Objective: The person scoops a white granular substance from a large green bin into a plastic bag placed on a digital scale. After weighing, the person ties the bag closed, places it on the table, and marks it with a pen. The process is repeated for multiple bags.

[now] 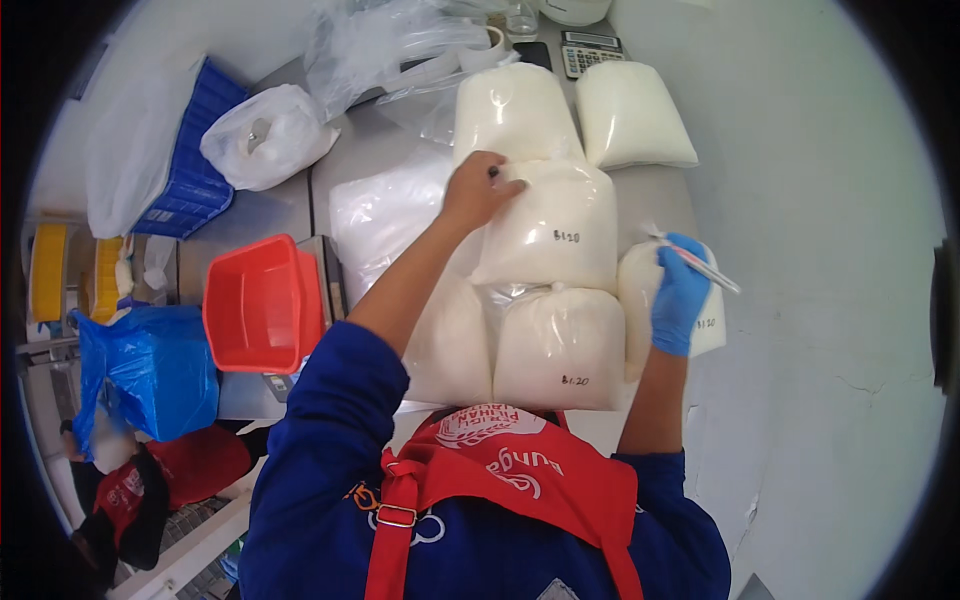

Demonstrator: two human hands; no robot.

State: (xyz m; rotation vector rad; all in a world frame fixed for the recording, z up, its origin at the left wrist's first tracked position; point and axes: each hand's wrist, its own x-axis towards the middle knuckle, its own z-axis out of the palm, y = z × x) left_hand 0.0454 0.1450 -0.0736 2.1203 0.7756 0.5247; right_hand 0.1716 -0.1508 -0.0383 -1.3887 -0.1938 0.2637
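Note:
Bare, my left hand [480,191] rests at the top edge of a clear plastic bag of white powder or granules [551,225]. A small black piece, perhaps a marker cap, sits between its fingers. My right hand [681,289], in a blue glove, holds a white and red marker pen [701,268] over another filled bag [709,334] at the right. Nearer my body stands a filled bag [559,345] with handwriting on it, and beside it another [450,345]. Two more filled bags, one at the back [517,109] and one at the back right [634,112], show no writing.
Left of the bags are a red plastic basin [262,304], flat clear plastic bags [386,206], a white plastic bag [262,139] and a blue crate [195,142]. A calculator [592,54] lies at the back. A co-worker in a red apron [195,461] is at lower left. A wall borders the right.

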